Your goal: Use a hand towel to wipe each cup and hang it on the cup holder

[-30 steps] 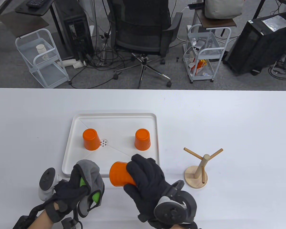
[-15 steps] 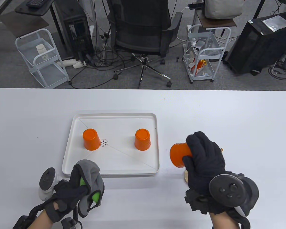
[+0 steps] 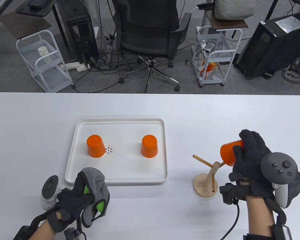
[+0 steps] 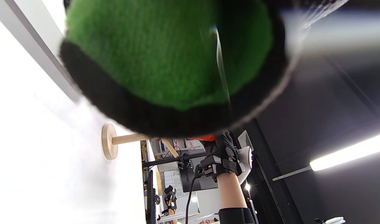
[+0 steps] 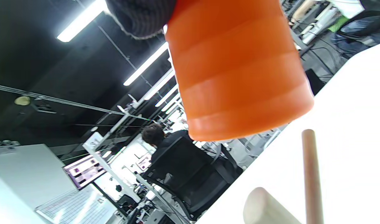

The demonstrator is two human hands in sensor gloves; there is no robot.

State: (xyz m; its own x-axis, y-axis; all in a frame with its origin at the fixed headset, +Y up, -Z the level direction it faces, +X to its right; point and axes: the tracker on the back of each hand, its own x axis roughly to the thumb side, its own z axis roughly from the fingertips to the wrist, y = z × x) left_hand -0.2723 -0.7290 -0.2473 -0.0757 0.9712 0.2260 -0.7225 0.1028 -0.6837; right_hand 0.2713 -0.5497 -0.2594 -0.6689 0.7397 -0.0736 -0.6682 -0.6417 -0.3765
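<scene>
Gripping ribbed orange cup [image 3: 229, 155], gloved right hand [image 3: 252, 157]

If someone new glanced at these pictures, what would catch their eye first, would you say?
Probably the bright orange cup gripped in the right hand, tipped over the right peg of the wooden cup holder on the table's right side. Next, two more orange cups standing upside down in the white tray, and the left hand near the front edge holding a grey towel.

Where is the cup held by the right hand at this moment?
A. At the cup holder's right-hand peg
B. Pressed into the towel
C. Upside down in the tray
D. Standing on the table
A: the right hand holds the cup at the cup holder's right peg.
</scene>
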